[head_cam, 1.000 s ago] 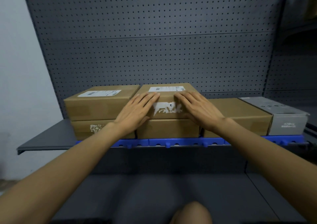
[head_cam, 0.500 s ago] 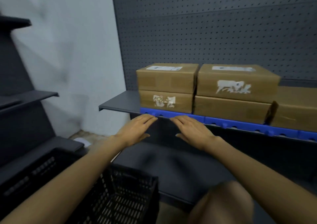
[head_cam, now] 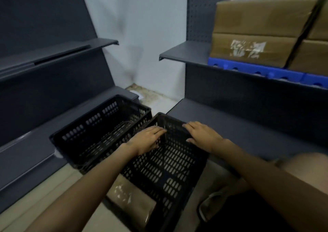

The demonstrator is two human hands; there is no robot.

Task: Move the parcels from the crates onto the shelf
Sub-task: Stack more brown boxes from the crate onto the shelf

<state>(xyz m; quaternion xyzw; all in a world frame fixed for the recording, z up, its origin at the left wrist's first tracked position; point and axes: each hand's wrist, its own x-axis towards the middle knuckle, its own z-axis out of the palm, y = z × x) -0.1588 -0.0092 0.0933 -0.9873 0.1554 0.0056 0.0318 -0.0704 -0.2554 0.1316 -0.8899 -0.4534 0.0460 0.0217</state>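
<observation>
We are down over the crates now, both arms stretched forward. Our left hand [head_cam: 148,139] hangs above the near black perforated plastic crate [head_cam: 165,162], fingers straight and loose, grasping nothing. Our right hand [head_cam: 202,136] matches it on the other side, fingers relaxed and empty, over the crate's far rim; whether either hand touches the plastic, we cannot tell through the blur.

Where are the parcels? Up on the dark grey metal shelf [head_cam: 184,51] we count at least 4 brown cardboard boxes: 1 stacked pair at the shelf's left, the upper box [head_cam: 262,13] on a lower box with torn white label remains [head_cam: 252,49], and a second stack cut off by the frame edge at right. They sit on blue plastic strips [head_cam: 255,70] along the shelf front.

What is left? The far black crate [head_cam: 99,130] looks empty from here. In the near crate, 1 brown cardboard parcel with white label scraps [head_cam: 127,199] lies in the bottom corner nearest us.

So, by our reckoning, most of the work is done, and that last visible parcel is the next pick: reach in, grasp it on both sides, lift it to the shelf.
</observation>
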